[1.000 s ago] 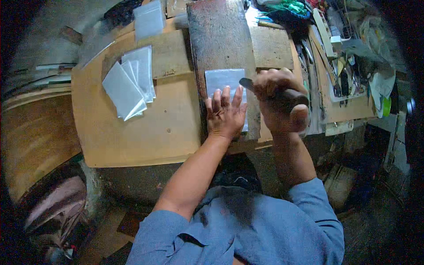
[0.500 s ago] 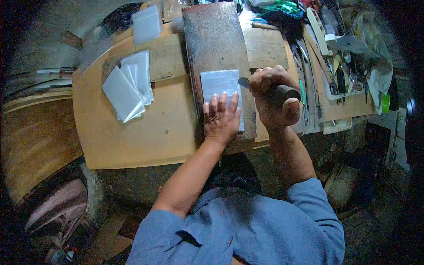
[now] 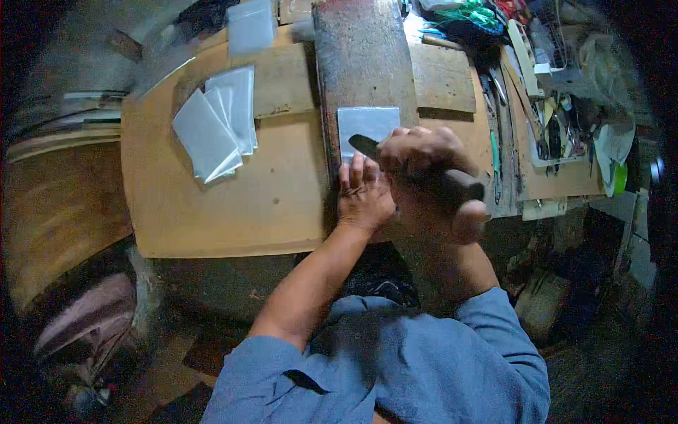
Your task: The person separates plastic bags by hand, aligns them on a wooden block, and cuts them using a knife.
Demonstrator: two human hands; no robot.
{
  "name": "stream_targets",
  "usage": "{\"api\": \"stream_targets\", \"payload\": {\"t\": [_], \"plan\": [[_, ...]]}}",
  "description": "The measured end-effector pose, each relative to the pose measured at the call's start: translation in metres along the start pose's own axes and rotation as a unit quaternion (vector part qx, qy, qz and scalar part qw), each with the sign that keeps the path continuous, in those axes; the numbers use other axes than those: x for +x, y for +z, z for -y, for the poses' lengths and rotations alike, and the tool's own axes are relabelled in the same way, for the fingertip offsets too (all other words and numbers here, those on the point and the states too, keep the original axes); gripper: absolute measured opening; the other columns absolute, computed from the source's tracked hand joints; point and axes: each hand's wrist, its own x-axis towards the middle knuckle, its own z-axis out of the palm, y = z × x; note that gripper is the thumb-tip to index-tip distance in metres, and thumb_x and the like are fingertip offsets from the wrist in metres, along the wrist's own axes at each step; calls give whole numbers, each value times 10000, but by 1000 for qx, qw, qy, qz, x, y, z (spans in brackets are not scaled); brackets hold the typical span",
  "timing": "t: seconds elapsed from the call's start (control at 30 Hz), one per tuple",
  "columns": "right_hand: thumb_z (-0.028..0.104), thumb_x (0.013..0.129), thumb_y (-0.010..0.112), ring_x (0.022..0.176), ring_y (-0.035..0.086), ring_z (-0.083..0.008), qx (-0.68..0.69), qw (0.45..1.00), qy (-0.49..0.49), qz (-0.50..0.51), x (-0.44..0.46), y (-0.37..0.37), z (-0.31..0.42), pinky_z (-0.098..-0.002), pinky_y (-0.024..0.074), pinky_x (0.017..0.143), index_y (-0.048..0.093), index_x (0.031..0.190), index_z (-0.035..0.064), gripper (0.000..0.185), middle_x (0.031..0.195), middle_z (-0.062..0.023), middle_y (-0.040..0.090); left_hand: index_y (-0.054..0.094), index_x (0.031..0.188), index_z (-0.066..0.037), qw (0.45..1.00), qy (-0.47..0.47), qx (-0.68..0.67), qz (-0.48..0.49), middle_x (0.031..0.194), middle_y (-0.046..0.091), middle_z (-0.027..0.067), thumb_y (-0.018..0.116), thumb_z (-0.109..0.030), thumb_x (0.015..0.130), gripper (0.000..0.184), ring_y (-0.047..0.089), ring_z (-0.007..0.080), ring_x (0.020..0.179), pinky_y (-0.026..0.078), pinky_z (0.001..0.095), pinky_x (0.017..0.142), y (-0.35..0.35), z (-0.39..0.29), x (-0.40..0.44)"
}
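Observation:
My left hand (image 3: 366,201) lies with its fingers spread on the lower part of a clear plastic sheet or bag (image 3: 360,124), on a dark worn wooden board (image 3: 367,63). My right hand (image 3: 434,169) is wrapped round the thick dark handle of a knife (image 3: 365,146), whose dark blade points left over the sheet, just above my left fingertips. The right hand is somewhat blurred. Whether the blade touches the sheet cannot be made out. To the left, several clear plastic bags (image 3: 205,134) lie fanned out on the tan table (image 3: 226,219).
Another plastic bag (image 3: 251,28) lies at the back left. Flat wooden pieces (image 3: 443,81) flank the board. On the right are a tray (image 3: 558,159) with several tools, a green item (image 3: 495,152) and a white strip (image 3: 526,56). Green netting (image 3: 470,14) sits at the back.
My right hand and the knife have moved left and down, so the blade is now over the sheet rather than at its right edge. The view has also shifted a little.

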Motion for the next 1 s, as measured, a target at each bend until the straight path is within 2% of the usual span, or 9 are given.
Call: {"api": "stream_targets", "payload": {"t": [0.17,0.23,0.27,0.37,0.53,0.6,0.7,0.8,1.0], "plan": [[700,711,596,689,416,-207,5,999,-6,33,7,1,-16,-357,359,676,452,827,16,709,727,-56,412,596,1038,17,998,-13,-37,-44,1161,454,161,554,-344,758,458,346,329,1217,262,483,1004,22,5,-18],[659,720,615,701,445,-213,-9,1000,23,-4,11,-6,-24,-357,373,698,495,870,0,686,752,-69,451,553,1105,2,988,-31,-41,148,1214,441,140,572,-338,738,501,337,326,1243,245,481,1021,12,8,-8],[659,720,615,701,445,-213,-10,1000,23,-5,10,-7,-22,-357,373,698,495,870,0,686,752,-69,451,553,1105,2,988,-30,-43,149,1214,441,140,572,-338,738,501,337,326,1243,245,481,1021,11,7,-9],[649,718,623,736,465,-216,65,998,-8,11,5,-12,-14,-356,381,710,490,837,8,665,781,-71,466,531,1145,-111,994,4,-25,-102,1212,451,112,580,-315,745,452,389,321,1197,269,490,995,6,4,-7],[628,725,633,762,421,-207,6,999,13,41,9,-26,-18,-358,371,732,534,975,-4,686,813,-57,443,517,1178,-151,996,-28,-46,-73,1215,448,103,590,-331,776,447,388,311,1190,272,487,986,0,-1,-3],[629,726,633,734,403,-204,53,998,16,-23,11,-26,-15,-359,371,718,536,1030,-27,730,806,-55,435,500,1212,-173,1000,0,-7,-20,1228,438,97,596,-338,782,471,373,308,1197,269,485,987,4,2,-5],[634,721,634,727,409,-210,76,995,-46,36,6,-36,-9,-361,377,697,534,1017,-35,738,811,-63,436,476,1259,-195,999,8,30,-44,1234,432,94,595,-344,788,508,361,305,1202,269,484,988,11,3,-4],[636,718,637,714,403,-213,-42,999,-12,-21,1,-38,-8,-364,370,678,537,993,-21,720,792,-62,425,460,1287,-200,998,8,56,-34,1235,428,93,598,-346,789,537,363,305,1198,271,481,989,14,2,-6],[610,732,632,716,437,-218,47,998,-21,-36,2,-44,-10,-367,364,656,539,968,-1,662,798,-62,450,457,1298,-204,999,4,31,-40,1239,425,92,587,-352,806,530,355,300,1203,275,476,988,11,2,-4]]}}
